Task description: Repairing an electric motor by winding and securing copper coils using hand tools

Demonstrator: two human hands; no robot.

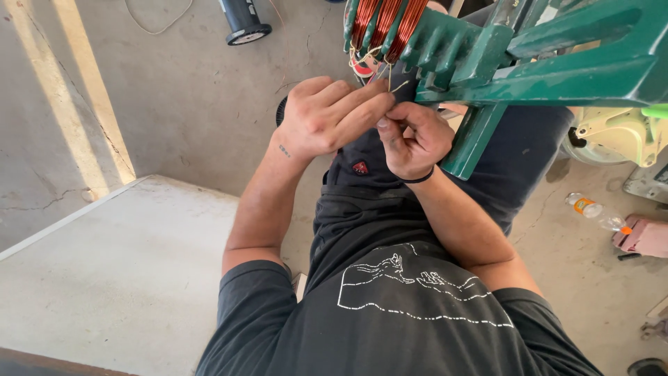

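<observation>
Concrete floor (188,104): grey and cracked; I see it spread to the left of the green winding frame, with a pale raised slab (125,271) lower left.
Black spool (243,21): lying on the floor, well to the left of the frame and above the hands.
Left hand (323,115): I read it just below the frame's left end, fingers pressed together and curled, fingertips pinching a thin wire end (398,86).
Copper coils (383,24): three reddish windings seated in the frame's toothed left end, directly above both hands.
Right hand (414,139): touching the left hand under the frame, thumb and forefinger closed in a pinch; I cannot tell if wire lies between them. Dark band at the wrist.
Green winding frame (529,56): painted metal, running from the coils to the right edge.
Plastic bottle (591,211): on the floor, below the frame's right part.
</observation>
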